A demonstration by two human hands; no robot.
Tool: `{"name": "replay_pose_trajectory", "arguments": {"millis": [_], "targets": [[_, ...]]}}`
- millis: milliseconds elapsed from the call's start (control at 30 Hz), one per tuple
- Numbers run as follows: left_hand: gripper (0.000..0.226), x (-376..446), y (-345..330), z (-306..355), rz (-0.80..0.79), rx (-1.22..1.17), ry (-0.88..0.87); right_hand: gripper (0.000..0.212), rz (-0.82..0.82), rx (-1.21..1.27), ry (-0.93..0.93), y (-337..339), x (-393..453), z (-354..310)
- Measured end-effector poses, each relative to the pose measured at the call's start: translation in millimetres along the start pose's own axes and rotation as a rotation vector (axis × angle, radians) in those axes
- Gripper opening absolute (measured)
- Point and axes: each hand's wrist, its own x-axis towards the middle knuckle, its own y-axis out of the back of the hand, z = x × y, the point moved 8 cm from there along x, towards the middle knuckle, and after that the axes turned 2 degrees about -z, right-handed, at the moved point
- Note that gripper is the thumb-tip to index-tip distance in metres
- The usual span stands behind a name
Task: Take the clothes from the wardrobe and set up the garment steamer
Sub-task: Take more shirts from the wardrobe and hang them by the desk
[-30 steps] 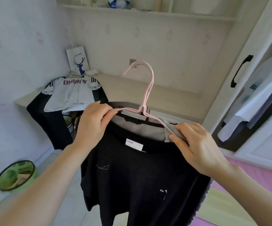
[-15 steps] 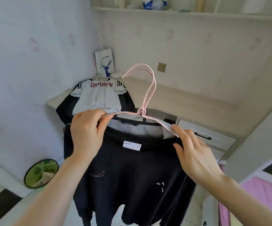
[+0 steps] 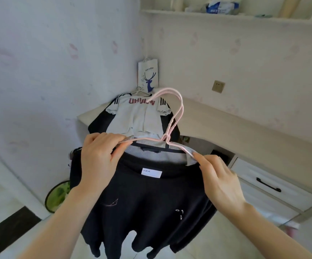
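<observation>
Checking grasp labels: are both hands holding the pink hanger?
Yes: the left hand pinches one arm of the pink hanger and the right hand pinches the other.

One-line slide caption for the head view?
Both hands, left and right, hold a black top on pink hangers before a desk.
</observation>
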Motion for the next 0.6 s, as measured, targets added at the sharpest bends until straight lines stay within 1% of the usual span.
{"name": "replay_pose_trajectory", "arguments": {"millis": [100, 267, 467, 533, 600], "targets": [[0.034, 10.9, -18.2, -17.1, 0.011, 0.028, 0.005, 0.082, 0.030, 0.021, 0.026, -20.8, 26.6, 12.4], [0.032, 37.7, -45.1, -41.1, 0.092, 0.157, 0.006, 0.085, 0.111, 0.071, 0.071, -49.6, 84.5, 39.7], [0.033, 89.4, -100.4, -76.7, 0.092, 0.225, 0.085, 0.085, 0.107, 0.127, 0.100, -84.7, 165.1, 84.1], [0.032, 102.9, -116.0, -83.0, 0.111, 0.235, 0.087, 0.081, 0.108, 0.151, 0.104, -98.5, 187.3, 98.5], [0.032, 111.2, -126.2, -88.4, 0.134, 0.259, 0.095, 0.070, 0.117, 0.184, 0.128, -110.6, 204.9, 106.5]]}}
